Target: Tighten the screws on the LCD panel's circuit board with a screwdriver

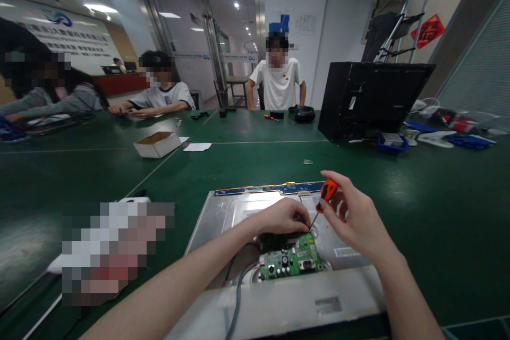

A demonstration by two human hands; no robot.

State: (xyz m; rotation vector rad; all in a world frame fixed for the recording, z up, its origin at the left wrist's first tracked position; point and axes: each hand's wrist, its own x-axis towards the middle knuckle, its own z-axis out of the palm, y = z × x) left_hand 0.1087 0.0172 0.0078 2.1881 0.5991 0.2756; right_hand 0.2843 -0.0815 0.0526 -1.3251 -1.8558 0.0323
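My right hand is closed around the handle of an orange and black screwdriver. Its thin shaft slants down to the far corner of a green circuit board. Beside the tip, my left hand has its fingers curled down at the board's far edge; what they hold, if anything, is hidden. The board sits on the silver metal back of a display panel, which lies flat on the table. A blue strip board runs along the panel's far edge. A grey cable leads from the green board toward me.
On the green table a black monitor casing stands at the back right, by a blue tray. An open cardboard box lies back left; a blurred-out item is near my left arm. Several people are around the table.
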